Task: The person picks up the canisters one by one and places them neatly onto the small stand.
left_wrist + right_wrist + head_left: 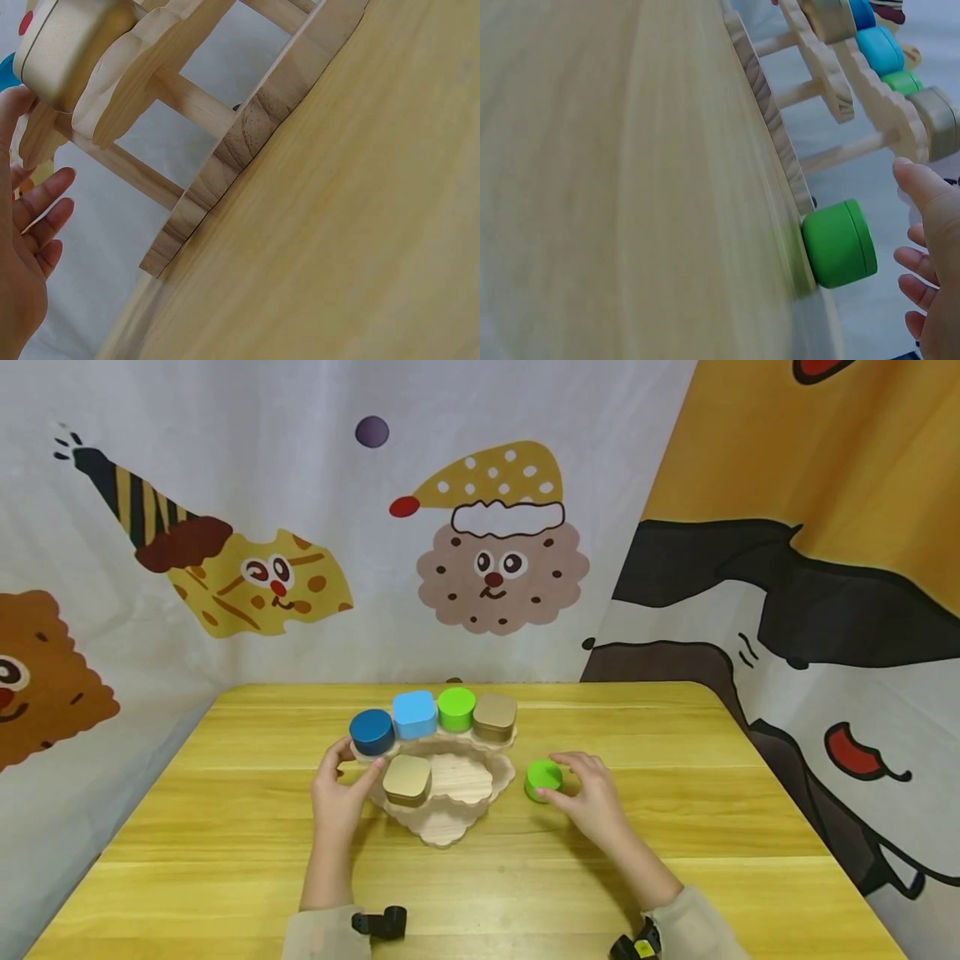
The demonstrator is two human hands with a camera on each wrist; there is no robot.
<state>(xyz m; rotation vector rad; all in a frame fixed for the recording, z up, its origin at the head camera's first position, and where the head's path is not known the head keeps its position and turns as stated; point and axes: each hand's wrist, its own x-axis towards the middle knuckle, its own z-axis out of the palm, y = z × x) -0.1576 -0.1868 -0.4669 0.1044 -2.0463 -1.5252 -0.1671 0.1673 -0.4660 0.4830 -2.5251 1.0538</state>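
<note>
A tiered pale wood stand point(442, 827) with scalloped shelves stands on the table. My left hand point(337, 789) grips the left end of its upper shelf between thumb and forefinger; the other fingers point(49, 195) hang loose below. A dark blue tin point(372, 732) sits just above that hand, and a gold tin point(407, 781) rests on the middle shelf near the thumb. Right of the stand, a green tin point(543, 781) stands upright on the table. My right hand point(592, 797) is spread around it from above, and the right wrist view shows a gap between fingers and tin.
Along the upper shelf, a light blue tin point(415, 715), another green tin point(457, 709) and another gold tin point(495, 718) stand beside the dark blue one. The wooden table point(675, 718) ends at a printed curtain point(300, 443) behind.
</note>
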